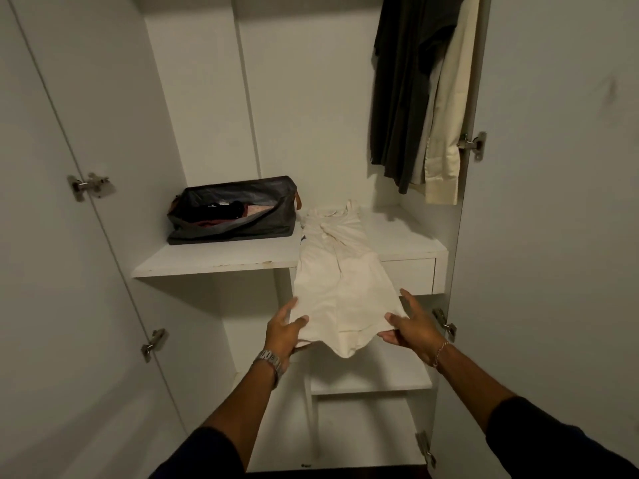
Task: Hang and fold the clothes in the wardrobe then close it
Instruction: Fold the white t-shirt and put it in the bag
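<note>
Cream garment [340, 271] laid on shelf [214, 261], lower half hung over the front edge. Hem pinched at both corners: left hand [285, 331], right hand [411, 326], thumbs on top. Judged light, limp, non-fragile; best taken w/ corner grips, kept taut.

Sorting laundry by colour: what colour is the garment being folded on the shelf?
Cream, off-white; the garment shows plainly in the head view.
</note>
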